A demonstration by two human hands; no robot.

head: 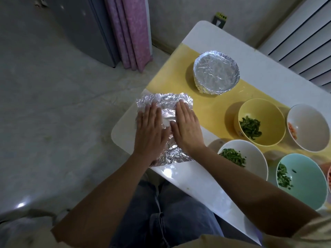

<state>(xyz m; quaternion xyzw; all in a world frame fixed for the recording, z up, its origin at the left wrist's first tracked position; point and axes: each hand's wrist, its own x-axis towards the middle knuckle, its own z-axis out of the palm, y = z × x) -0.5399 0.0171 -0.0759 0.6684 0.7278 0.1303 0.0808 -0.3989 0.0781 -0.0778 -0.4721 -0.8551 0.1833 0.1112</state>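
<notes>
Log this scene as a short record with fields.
work: foil sheet lies crumpled on white table
left hand: fingers straight, pressing the sheet
right hand: fingers straight, pressing the sheet
beyond: foil-covered bowl on yellow mat
at right: yellow bowl, white bowl, teal bowl, each holding green strips
</notes>
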